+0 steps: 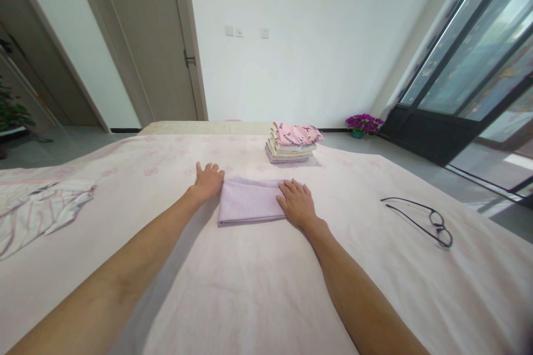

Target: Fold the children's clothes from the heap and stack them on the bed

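A lilac ribbed cloth (250, 202), folded into a flat rectangle, lies in front of me on the pale pink sheet (258, 283). My right hand (297, 201) rests on its right end, palm down with the fingers apart. At the cloth's far left corner is my left hand (209, 180), its fingers spread and its edge against the fabric. Whether those left fingertips press on the cloth or the sheet is hard to see. Beyond the cloth, slightly right, stands a stack of folded clothes (291, 151), topped by a pink printed piece (297, 134).
To the right on the sheet lie black-framed glasses (437, 224) with their arms unfolded. A striped white garment (45, 208) lies loosely at the left. Past the far edge are a door (145, 39), a white wall (308, 61) and a pot of purple flowers (363, 123).
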A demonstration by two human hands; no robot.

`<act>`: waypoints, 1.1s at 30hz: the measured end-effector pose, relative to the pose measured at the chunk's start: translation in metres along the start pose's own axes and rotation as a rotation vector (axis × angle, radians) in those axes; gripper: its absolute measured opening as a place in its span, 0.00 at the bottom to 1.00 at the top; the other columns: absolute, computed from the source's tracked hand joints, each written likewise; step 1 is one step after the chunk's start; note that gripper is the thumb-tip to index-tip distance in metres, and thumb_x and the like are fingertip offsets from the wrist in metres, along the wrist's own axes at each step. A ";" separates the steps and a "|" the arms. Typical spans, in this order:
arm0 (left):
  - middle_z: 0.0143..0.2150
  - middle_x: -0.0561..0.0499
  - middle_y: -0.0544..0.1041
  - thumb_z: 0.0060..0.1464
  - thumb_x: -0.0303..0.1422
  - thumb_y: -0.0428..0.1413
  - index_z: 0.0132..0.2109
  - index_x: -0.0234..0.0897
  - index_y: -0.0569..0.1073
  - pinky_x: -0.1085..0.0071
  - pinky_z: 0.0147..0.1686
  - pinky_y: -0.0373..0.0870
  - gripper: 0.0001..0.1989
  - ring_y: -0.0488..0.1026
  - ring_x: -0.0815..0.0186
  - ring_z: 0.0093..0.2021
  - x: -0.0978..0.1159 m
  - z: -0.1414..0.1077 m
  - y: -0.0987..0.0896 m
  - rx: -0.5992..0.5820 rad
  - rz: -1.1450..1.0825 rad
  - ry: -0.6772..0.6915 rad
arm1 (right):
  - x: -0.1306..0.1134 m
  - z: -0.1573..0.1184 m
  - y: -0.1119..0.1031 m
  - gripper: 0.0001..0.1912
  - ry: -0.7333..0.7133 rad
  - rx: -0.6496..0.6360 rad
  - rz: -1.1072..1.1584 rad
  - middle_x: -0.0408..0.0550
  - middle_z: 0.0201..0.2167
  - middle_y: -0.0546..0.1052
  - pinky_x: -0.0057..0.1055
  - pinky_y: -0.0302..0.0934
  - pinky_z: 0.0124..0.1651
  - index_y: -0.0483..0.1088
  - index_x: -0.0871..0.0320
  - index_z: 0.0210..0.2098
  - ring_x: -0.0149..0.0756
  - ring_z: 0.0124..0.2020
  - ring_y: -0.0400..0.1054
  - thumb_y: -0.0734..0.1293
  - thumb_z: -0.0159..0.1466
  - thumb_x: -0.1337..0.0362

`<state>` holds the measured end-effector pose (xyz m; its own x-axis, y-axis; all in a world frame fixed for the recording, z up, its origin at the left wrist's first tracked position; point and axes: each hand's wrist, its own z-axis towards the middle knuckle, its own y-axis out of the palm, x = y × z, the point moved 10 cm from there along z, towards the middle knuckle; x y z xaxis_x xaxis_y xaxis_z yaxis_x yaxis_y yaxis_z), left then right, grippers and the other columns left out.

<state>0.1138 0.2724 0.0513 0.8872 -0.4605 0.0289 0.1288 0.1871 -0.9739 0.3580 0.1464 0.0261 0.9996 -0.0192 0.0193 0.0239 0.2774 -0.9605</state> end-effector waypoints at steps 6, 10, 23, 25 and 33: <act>0.57 0.43 0.72 0.61 0.27 0.43 0.57 0.39 0.70 0.57 0.58 0.61 0.20 0.69 0.58 0.57 -0.011 -0.043 -0.003 0.073 -0.114 -0.118 | -0.001 -0.001 0.001 0.25 0.001 0.016 0.001 0.47 0.67 0.61 0.48 0.36 0.67 0.60 0.50 0.64 0.44 0.68 0.47 0.53 0.71 0.52; 0.53 0.46 0.73 0.63 0.33 0.43 0.55 0.39 0.70 0.65 0.53 0.68 0.18 0.71 0.62 0.53 -0.004 -0.090 -0.010 0.149 -0.430 -0.116 | 0.001 -0.002 -0.004 0.25 0.044 0.047 0.013 0.50 0.66 0.62 0.45 0.37 0.67 0.59 0.54 0.64 0.44 0.67 0.49 0.54 0.71 0.53; 0.50 0.46 0.72 0.57 0.29 0.50 0.54 0.39 0.69 0.65 0.47 0.72 0.17 0.74 0.62 0.45 0.035 -0.138 -0.008 0.093 -0.481 -0.060 | 0.014 -0.001 -0.025 0.25 0.212 0.069 -0.075 0.59 0.50 0.72 0.41 0.52 0.51 0.60 0.59 0.62 0.50 0.51 0.61 0.55 0.70 0.53; 0.49 0.46 0.73 0.56 0.27 0.49 0.52 0.39 0.69 0.65 0.50 0.70 0.16 0.74 0.62 0.47 0.037 -0.136 -0.008 0.108 -0.493 -0.044 | 0.014 -0.001 -0.025 0.25 0.212 0.061 -0.085 0.59 0.49 0.72 0.41 0.53 0.50 0.62 0.59 0.60 0.50 0.50 0.62 0.55 0.70 0.53; 0.49 0.45 0.75 0.56 0.28 0.49 0.51 0.40 0.67 0.63 0.47 0.68 0.15 0.74 0.59 0.47 0.033 -0.130 -0.004 0.112 -0.436 -0.181 | 0.013 0.000 -0.022 0.20 0.204 0.052 -0.086 0.60 0.48 0.71 0.41 0.55 0.49 0.69 0.59 0.52 0.50 0.50 0.62 0.55 0.70 0.54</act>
<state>0.0850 0.1434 0.0265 0.8015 -0.3602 0.4773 0.5438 0.1072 -0.8323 0.3706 0.1400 0.0479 0.9706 -0.2375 0.0391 0.1151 0.3151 -0.9420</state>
